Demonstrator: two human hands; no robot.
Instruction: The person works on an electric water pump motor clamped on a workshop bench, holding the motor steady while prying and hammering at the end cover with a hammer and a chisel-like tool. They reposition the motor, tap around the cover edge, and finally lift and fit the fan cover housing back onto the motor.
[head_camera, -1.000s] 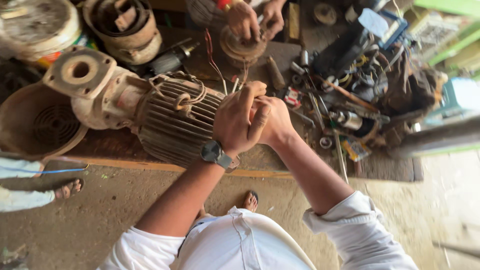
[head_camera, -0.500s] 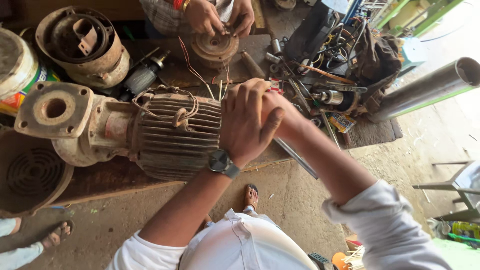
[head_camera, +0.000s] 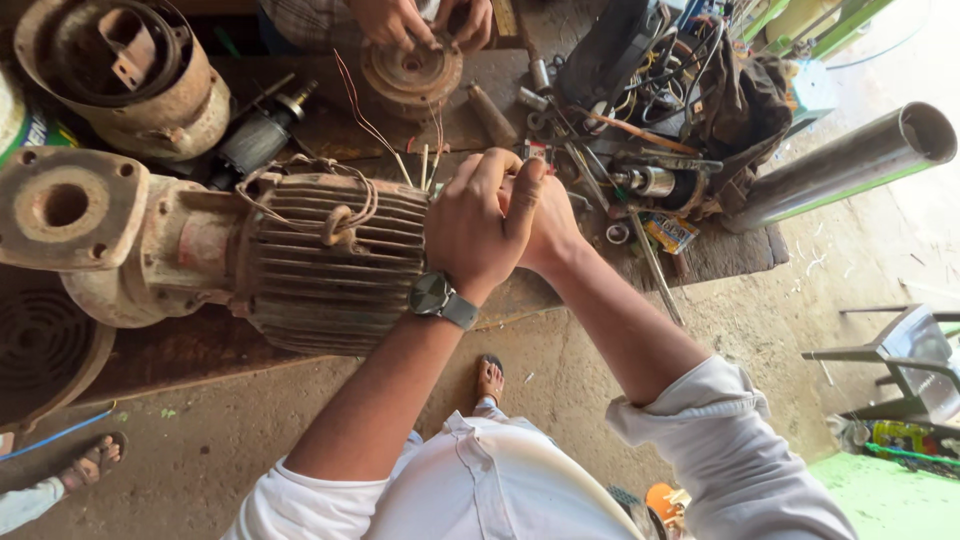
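The person's 2 hands meet at the right end of 1 big rusty motor (head_camera: 330, 265) with ribs on its side. The motor lies on its side on a dark wooden bench (head_camera: 720, 255). The left hand (head_camera: 480, 225) has a watch (head_camera: 440, 298) on its wrist. Its fingers curl shut over the right hand (head_camera: 548, 222), and the 2 hands are pressed together. The right hand is mostly hidden under the left one, so what it pinches cannot be told. A few thin wires (head_camera: 425, 160) stick up from the motor just beside the hands.

A round flat plate with holes (head_camera: 62, 207) sits on the left end of the motor. Behind it stands 1 round rusty metal housing (head_camera: 125, 70), open like a bowl, with a small metal block inside it. At the lower left is 1 more round cover with slots (head_camera: 45, 350).

A dark open bag (head_camera: 745, 110) sits at the right of the bench, with tools and wires heaped in it and beside it; they are too mixed up to count. 1 long shiny pipe (head_camera: 850, 160) lies past the bag.

At the top, 2 hands of another person (head_camera: 420, 20) rest on 1 small round rusty part (head_camera: 410, 75). A foot in a sandal (head_camera: 95, 462) shows at the lower left, and the person's own foot (head_camera: 490, 380) shows on the floor below the arms.
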